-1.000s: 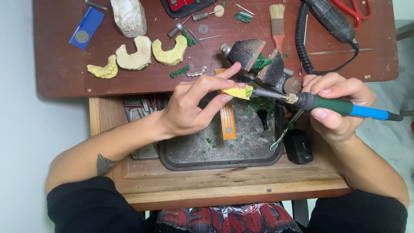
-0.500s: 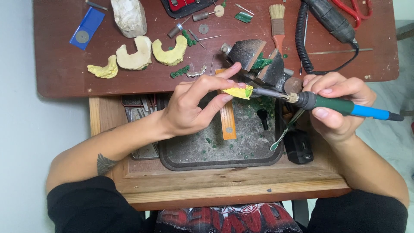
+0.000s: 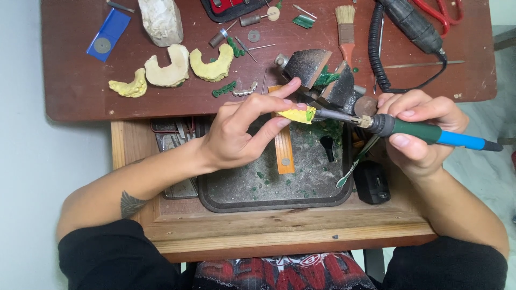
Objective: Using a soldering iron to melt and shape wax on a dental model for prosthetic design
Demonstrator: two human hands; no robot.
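Observation:
My left hand (image 3: 242, 131) pinches a small yellow dental cast (image 3: 296, 114) with a green wax patch on it, held above a dark tray (image 3: 215, 201). My right hand (image 3: 416, 131) grips a heated wax tool (image 3: 430, 132) with a green and blue handle. Its metal tip touches the green patch on the cast. A thin metal spatula (image 3: 355, 164) also hangs from the fingers of my right hand.
Three yellow and cream dental casts (image 3: 169, 70) lie on the red-brown tabletop (image 3: 75, 91), with a white plaster block (image 3: 160, 20), a blue packet (image 3: 107, 35), burs, a brush (image 3: 345, 27), a black handpiece with coiled cord (image 3: 411, 24). An orange strip (image 3: 284, 150) lies across the tray.

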